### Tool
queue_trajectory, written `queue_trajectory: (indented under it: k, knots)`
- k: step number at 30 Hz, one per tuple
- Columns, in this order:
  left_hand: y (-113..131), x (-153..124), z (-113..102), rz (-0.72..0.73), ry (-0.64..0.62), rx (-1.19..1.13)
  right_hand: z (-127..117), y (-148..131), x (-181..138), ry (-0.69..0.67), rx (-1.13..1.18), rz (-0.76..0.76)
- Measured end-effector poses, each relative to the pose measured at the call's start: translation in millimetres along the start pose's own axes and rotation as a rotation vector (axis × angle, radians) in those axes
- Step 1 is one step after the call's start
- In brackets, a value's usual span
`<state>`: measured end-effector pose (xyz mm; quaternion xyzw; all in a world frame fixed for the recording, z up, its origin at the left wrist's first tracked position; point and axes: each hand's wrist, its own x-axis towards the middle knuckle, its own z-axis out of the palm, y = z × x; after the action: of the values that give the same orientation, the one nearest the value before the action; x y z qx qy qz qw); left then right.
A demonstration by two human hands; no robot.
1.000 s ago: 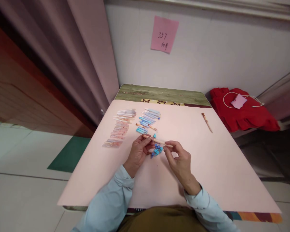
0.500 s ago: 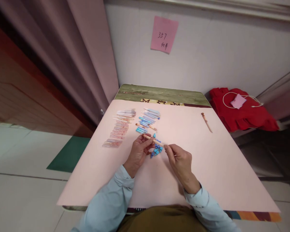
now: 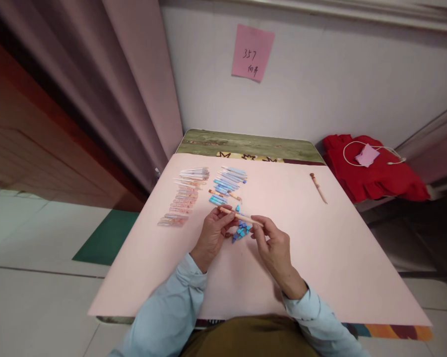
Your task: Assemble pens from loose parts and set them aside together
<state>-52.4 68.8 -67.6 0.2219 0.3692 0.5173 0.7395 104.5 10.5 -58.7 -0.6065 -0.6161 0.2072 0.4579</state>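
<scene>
A pale cream pen [image 3: 241, 216] is held level above the table between my two hands. My left hand [image 3: 213, 234] is closed on its left part, thumb on top; a small brown piece [image 3: 228, 235] shows below those fingers. Thumb and fingers of my right hand [image 3: 276, 248] pinch the pen's right end. Just beneath lies a loose pile of small blue caps [image 3: 241, 231]. Beyond it is a column of blue pens [image 3: 230, 181], with brown-ended pens [image 3: 225, 195] among them. To its left runs a column of clear and pinkish pens [image 3: 184, 198].
Pink paper [image 3: 320, 267] covers most of the table. One brown-topped pen [image 3: 318, 188] lies alone at the far right. Red cloth [image 3: 368, 178] with a white cable [image 3: 389, 148] sits beyond the right edge. A wall [image 3: 301, 79] stands behind, a curtain [image 3: 145, 74] at left.
My right hand has shifted slightly left and up, its fingers now spread along the pen's right end. More of the pen shows between my hands. My left hand has barely moved.
</scene>
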Motion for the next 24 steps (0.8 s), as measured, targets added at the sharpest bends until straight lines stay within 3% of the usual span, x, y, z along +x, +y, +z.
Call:
queue_trajectory:
  k: [8,14,21,24]
  knots:
    - [1,-4,2,-0.022,0.012,0.052,-3,3,3,-0.021,-0.123,0.004]
    - [0,-5,4,-0.007,0.032,0.049,4,2,3,0.016,-0.038,-0.013]
    - [-1,-1,3,0.043,0.035,-0.016,9,-3,1,0.032,-0.034,-0.135]
    - [-2,0,1,0.038,0.007,-0.004,9,-3,0,0.024,-0.066,-0.097]
